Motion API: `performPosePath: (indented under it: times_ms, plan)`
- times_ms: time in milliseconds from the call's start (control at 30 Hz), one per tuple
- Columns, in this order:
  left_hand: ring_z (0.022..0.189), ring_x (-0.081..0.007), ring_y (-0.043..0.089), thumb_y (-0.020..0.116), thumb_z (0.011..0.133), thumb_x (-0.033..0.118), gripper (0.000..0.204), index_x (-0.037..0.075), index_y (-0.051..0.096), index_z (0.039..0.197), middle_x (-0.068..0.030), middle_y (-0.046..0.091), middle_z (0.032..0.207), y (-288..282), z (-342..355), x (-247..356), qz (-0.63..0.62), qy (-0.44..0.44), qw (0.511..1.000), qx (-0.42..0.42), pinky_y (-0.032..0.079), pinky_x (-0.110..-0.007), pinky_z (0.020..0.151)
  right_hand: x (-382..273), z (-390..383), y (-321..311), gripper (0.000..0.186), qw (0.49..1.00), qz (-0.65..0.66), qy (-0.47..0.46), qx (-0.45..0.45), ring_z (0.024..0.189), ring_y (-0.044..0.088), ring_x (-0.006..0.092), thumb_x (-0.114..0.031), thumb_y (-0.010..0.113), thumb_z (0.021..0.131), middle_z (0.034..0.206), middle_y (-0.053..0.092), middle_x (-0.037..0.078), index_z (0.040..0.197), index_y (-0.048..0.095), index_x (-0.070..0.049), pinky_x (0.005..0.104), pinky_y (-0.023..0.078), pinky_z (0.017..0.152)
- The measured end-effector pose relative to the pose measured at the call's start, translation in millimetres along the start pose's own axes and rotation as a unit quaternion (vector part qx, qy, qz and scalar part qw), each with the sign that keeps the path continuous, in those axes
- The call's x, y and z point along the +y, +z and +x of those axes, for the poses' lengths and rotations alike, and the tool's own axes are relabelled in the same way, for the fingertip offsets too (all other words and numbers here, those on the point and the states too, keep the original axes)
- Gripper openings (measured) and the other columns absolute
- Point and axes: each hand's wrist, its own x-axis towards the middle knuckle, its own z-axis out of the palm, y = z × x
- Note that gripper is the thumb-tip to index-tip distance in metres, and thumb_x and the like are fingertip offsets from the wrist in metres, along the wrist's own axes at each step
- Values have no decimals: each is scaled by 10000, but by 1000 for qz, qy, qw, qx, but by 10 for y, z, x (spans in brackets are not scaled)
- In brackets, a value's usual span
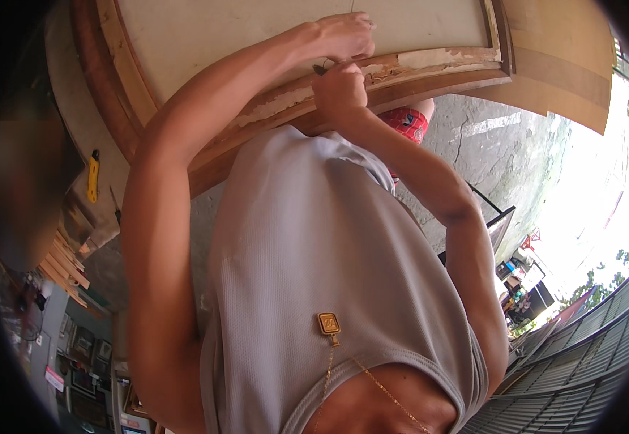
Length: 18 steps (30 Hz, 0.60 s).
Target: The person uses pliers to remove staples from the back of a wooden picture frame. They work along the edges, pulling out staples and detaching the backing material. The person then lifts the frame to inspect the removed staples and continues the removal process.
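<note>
The wooden rail [441, 61] runs eight-to-two o'clock by the left hand [347, 36] and right hand [341, 92] (grip: cannot tell); cracked floor [499, 134] toward two.

Under grip, wooden frame [441, 61] seen rough, patchily coated; beyond grip, panel [249, 25] seen smooth, matt.

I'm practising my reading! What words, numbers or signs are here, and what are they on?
Gold pendant: has marks, but I won't copy them.
Pink-and-white card: any print is too small and blurred.
Yellow knife: any print is too small.
</note>
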Motion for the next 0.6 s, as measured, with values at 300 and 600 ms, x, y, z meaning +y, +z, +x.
performPosePath:
  times_ms: [300,600]
  plan:
    - [1240,-329,474,651,636,0,104,77,627,702,-109,665,808,17,104,-149,5,-23,996,-84,282,-428,1089,210,-250,230,267,975,162,27,147,859,608,295,-264,558,860,917,627,150,844,710,-45,390,514,637]
    - [1154,-303,538,665,709,105,53,81,654,662,-70,670,845,-113,-24,45,116,-30,990,-69,361,-384,1014,467,-209,313,406,526,803,136,-244,704,647,230,-359,507,934,864,656,128,824,632,11,336,536,579]
